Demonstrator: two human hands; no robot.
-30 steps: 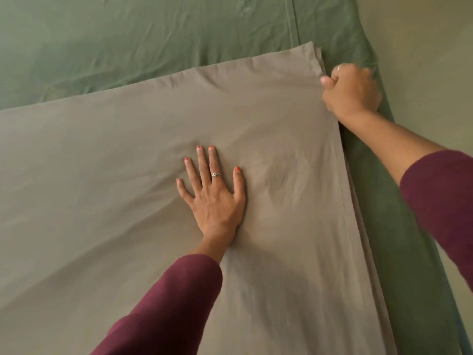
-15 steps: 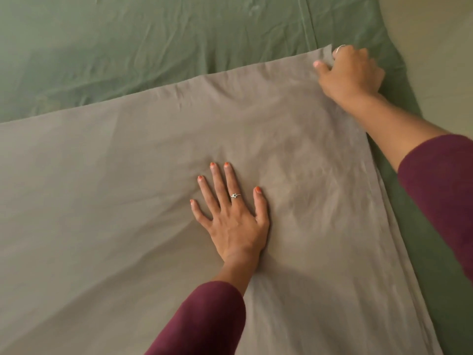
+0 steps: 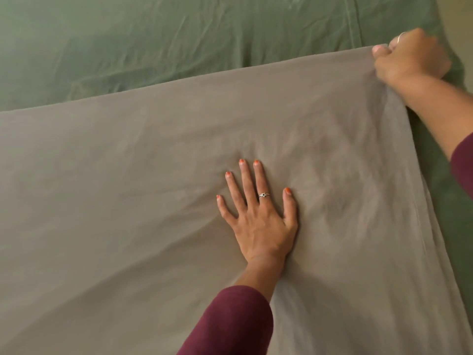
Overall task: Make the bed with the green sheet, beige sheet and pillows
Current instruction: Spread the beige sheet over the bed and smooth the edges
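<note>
A wide, creased green cotton sheet [image 3: 158, 44] covers the bed from the far side down past the right edge, where a dark strip of it shows beside the forearm. Over it lies the large, smooth beige sheet [image 3: 115, 188], its far hem running slantwise across the view and leaving the head end of the green sheet bare; soft wrinkles fan out from its middle towards the far right corner. No pillows are in sight. The left hand [image 3: 258, 221], at the end of a maroon sleeve [image 3: 230, 324], lies flat with fingers spread on the beige sheet, pinning the cloth and clasping nothing. The right hand [image 3: 412, 57] is closed in a fist as a grip on the far right corner of the beige sheet, the cloth bunched beneath its knuckles at the bed's right edge. The step in hand looks to be squaring and tensioning the top sheet. The next move likely calls for drawing that corner outward and towards the head until the hem lies straight, then sweeping the flat palm across to press out the wrinkles.
</note>
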